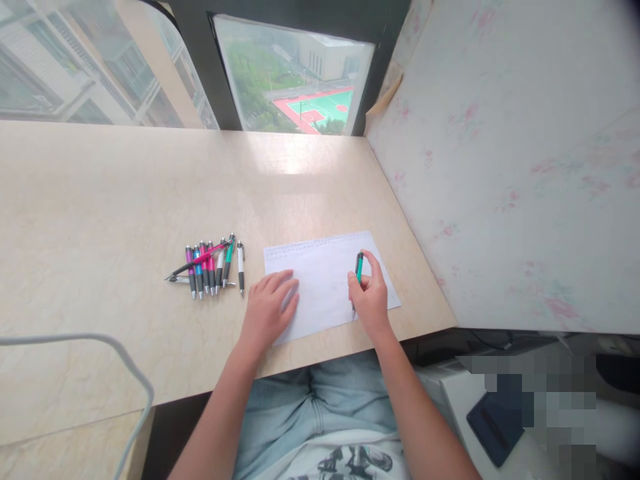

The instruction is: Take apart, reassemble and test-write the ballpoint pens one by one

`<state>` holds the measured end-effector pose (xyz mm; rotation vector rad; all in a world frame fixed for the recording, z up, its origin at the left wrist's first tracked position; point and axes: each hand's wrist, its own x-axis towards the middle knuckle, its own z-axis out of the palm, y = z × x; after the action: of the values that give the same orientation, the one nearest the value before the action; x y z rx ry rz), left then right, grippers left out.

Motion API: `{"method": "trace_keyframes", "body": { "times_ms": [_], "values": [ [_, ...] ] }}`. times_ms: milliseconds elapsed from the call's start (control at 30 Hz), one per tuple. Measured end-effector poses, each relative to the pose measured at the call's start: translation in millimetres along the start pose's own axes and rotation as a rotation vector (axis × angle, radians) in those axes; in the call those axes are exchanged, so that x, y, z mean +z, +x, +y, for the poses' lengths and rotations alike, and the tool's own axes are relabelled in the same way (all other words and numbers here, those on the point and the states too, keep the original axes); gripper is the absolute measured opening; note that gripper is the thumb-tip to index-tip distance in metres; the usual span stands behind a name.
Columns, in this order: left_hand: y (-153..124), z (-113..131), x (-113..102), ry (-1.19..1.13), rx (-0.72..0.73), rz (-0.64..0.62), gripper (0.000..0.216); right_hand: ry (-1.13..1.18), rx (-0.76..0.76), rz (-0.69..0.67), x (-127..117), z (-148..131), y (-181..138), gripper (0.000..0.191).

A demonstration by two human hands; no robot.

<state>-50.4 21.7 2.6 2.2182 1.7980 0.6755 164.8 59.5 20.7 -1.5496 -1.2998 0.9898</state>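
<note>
The counter (125,200) is smooth and glossy, so the sheet of paper (325,280) near its front right edge may slide or rotate if the left hand (270,307), resting flat on the sheet's left part with its grip released, lightens its pressure. The right hand (371,300) has its grip clenched on the green pen (359,265), tip down on the sheet's right part; excess force may tear or crease the paper. The loose group of pens (213,267) just left of the sheet may roll if knocked.

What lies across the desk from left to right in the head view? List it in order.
grey cable → bunch of pens → left hand → right hand holding the green pen
</note>
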Motion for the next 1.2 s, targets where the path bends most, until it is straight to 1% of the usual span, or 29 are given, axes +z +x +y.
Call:
{"method": "trace_keyframes", "body": {
  "times_ms": [133,233,333,433,567,667,767,867,967,1100,1200],
  "values": [
    [-0.9,-1.3,1.0,0.031,0.01,0.006,0.027,-0.285,-0.062,-0.026,-10.8,10.5,14.9,0.061],
    [-1.6,-2.6,2.1,0.052,0.016,0.011,0.026,-0.474,-0.142,-0.029,-19.7,17.0,30.3,0.052],
    [-1.9,-3.5,2.9,0.068,0.021,0.021,0.026,-0.61,-0.191,-0.014,-31.0,22.8,44.9,0.043],
    [-1.7,-4.2,3.3,0.074,0.023,0.025,0.026,-0.735,-0.183,0.036,-48.3,31.1,60.0,0.038],
    [-1.1,-5.9,4.3,0.071,0.026,0.034,0.026,-0.909,-0.142,0.105,-79.4,42.2,84.8,0.031],
    [-0.6,-7.8,5.4,0.066,0.03,0.039,0.027,-1.04,-0.117,0.07,-100.3,46.5,103.8,0.031],
    [0.0,-10.0,6.3,0.062,0.039,0.05,0.027,-1.147,-0.082,0.046,-112.6,48.2,115.6,0.034],
    [0.7,-12.1,7.1,0.066,0.043,0.065,0.026,-1.202,-0.077,0.042,-117.4,49.7,116.9,0.034],
    [0.9,-13.2,7.4,0.075,0.054,0.065,0.026,-1.207,-0.091,0.048,-120.5,51.5,111.4,0.034],
    [0.4,-12.3,6.5,0.079,0.051,0.062,0.025,-1.168,-0.132,0.093,-124.1,52.0,103.0,0.03],
    [0.0,-10.9,5.3,0.07,0.049,0.058,0.025,-1.101,-0.152,0.073,-122.7,49.9,100.7,0.026]
  ]
}}
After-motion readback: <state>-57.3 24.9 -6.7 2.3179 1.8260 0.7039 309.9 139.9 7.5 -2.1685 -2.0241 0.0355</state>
